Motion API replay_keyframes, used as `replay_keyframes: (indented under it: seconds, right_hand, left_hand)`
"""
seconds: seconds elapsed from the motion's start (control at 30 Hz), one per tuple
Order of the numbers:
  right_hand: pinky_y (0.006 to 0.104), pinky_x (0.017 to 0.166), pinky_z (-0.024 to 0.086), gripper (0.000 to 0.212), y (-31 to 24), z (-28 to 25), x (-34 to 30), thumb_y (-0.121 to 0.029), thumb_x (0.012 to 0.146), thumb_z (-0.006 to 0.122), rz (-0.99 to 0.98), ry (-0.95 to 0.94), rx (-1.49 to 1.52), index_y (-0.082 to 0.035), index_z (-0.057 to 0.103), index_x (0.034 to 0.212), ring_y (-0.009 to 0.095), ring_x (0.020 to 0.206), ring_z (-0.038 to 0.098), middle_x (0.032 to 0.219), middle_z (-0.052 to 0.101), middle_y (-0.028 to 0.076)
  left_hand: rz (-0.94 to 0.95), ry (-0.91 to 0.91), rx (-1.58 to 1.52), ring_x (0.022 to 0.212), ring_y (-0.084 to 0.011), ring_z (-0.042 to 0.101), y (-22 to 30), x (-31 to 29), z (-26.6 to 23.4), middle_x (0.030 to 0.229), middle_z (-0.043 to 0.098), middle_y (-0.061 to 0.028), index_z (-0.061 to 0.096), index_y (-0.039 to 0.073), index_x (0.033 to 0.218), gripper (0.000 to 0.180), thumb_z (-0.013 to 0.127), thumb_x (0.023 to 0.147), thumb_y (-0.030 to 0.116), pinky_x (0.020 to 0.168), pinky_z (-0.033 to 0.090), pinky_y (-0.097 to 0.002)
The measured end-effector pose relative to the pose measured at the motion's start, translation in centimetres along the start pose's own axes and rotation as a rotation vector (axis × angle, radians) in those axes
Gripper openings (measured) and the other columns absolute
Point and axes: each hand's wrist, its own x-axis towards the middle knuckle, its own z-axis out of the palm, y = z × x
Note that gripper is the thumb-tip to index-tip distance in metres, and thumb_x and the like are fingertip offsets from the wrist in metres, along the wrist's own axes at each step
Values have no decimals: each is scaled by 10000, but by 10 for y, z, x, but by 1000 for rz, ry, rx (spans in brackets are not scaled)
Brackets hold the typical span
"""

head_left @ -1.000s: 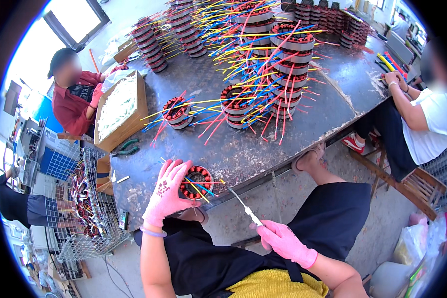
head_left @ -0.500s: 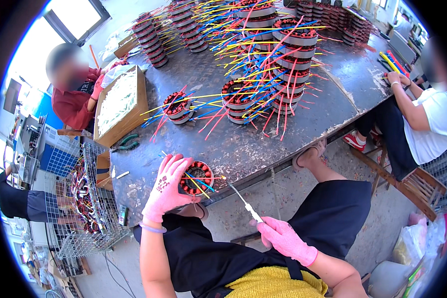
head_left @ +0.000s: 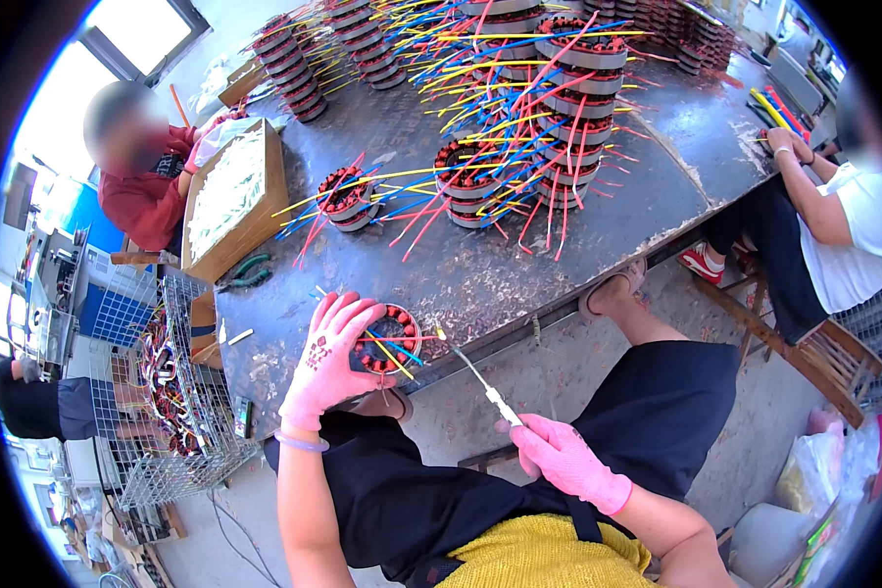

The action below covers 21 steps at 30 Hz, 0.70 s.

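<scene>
While the wound ring is gripped at its left side by the pink-gloved left hand, a thin tool with a white handle is held in the closed fingers of the pink-gloved right hand; the ring is positioned at the near edge of the dark table, its red coils crossed by red, blue and yellow wires; the tool's tip is pointed toward the ring from the right, near the red wire's end, though whether contact is made cannot be told; beyond the ring, a short wired stack and a tall stack of similar rings are placed on the table; to the left, green-handled pliers are laid near a cardboard box filled with pale pieces; at either side, a co-worker in dark red and another in white are seen.
</scene>
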Motion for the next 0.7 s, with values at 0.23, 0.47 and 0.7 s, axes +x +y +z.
replay_keyframes:
  seconds: [0.23, 0.47, 0.7]
  right_hand:
    - [248, 559, 412, 380, 1, -3, 0, -312, 1051, 489, 2, 14, -56, -24, 617, 1263, 63, 598, 494, 684, 548, -10]
    - [259, 565, 408, 385, -2, -1, -2, -307, 1051, 479, 21, 24, -26, -13, 624, 1254, 62, 592, 480, 681, 534, -4]
    - [271, 566, 405, 387, -4, 1, -1, -306, 1051, 471, 11, 23, -91, -15, 622, 1257, 69, 584, 468, 667, 524, 5]
  left_hand:
    - [12, 4, -3, 1380, -328, 432, 1, 2, 0, 1373, 568, -89, 569, 112, 1346, 893, 903, 548, 334, 1215, 244, -510]
    - [17, -17, -30, 1386, -326, 426, 0, 3, -1, 1374, 562, -92, 571, 111, 1347, 884, 899, 558, 341, 1224, 228, -506]
    - [23, -22, -57, 1393, -329, 418, 0, 3, -2, 1374, 557, -93, 565, 115, 1357, 894, 899, 560, 346, 1228, 221, -505]
